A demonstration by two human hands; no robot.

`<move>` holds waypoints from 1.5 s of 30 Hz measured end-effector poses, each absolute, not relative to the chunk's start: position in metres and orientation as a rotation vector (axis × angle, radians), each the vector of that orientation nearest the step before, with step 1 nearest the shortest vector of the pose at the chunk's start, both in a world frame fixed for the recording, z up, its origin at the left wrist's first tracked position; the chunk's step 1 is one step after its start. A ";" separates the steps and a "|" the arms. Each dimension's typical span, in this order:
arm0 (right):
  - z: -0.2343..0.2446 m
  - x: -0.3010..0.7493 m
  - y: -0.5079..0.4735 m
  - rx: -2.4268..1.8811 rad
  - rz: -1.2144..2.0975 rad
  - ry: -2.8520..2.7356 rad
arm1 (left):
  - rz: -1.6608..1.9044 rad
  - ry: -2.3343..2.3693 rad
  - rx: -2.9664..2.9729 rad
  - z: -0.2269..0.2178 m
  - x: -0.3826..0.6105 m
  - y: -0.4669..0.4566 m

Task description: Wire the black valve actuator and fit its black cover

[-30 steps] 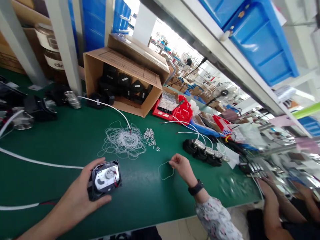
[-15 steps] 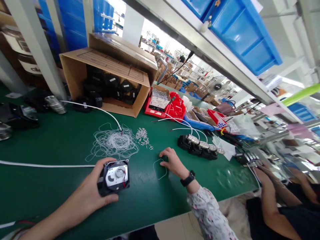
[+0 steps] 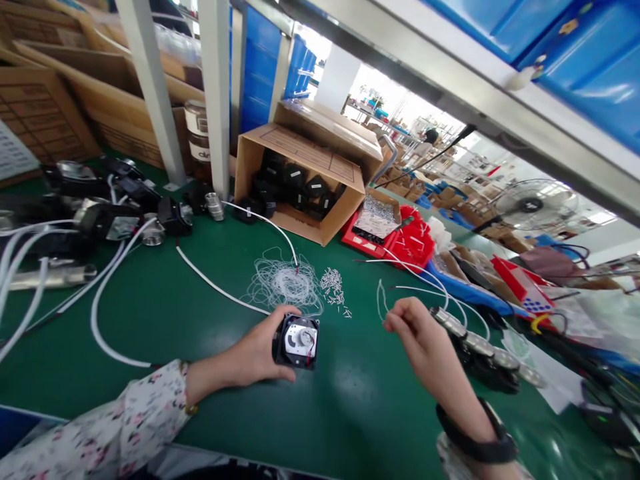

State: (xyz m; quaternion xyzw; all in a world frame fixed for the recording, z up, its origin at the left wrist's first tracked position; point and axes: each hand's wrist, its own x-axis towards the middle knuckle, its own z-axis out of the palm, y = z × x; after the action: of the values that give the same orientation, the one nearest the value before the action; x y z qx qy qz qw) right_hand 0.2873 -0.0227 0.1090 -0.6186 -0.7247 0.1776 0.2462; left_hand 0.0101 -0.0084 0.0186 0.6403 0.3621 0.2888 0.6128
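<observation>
So the left hand has its fingers and thumb wrapped round the edges of a black square housing, open side facing up. Between those fingers you can see a white motor plate with a round motor on it and red wiring beside it. A white cable runs in from the left right up to those fingers, can't tell if it's attached. The fingers of the right hand are pinched together on a thin pale cord loop, which sticks up past the fingertips, above the green worktop.

Just beyond the left fingers there's a tangle of clear cord, and between the two sets of fingers, a bit further off, a pile of tiny metal pins.

Readable stuff is slim pickings tbh. Past the tangle, a cardboard box lies open towards the fingers, full of black housings with little white labels, too small to read. Back left of the left fingers, a jar has bold lettering starting with what looks like a "d", rest unclear. Far left, a brown carton has a printed grid, illegible. Way off right of the right fingers, a red box has rows of blue dots. Closer, just right of those fingers, sits a row of black-and-silver units.
</observation>
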 end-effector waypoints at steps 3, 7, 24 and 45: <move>0.146 0.256 -0.036 -1.577 0.570 -1.985 | 0.697 0.815 1.478 0.017 0.010 -0.009; 0.158 0.206 -0.054 -1.459 0.886 -2.099 | 0.726 0.793 1.509 0.008 0.010 -0.008; 0.115 0.193 -0.019 -1.512 0.984 -2.150 | 0.734 0.811 1.516 0.000 0.011 -0.006; 0.100 0.184 -0.014 -1.414 0.928 -1.952 | 0.896 0.866 1.656 -0.008 0.005 -0.014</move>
State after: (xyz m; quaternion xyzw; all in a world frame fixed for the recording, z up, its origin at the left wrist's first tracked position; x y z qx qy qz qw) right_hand 0.1844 -0.0141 0.0999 -0.5262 -0.7265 0.3453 0.2759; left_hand 0.0047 -0.0138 -0.0078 0.6875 0.3597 0.3720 0.5094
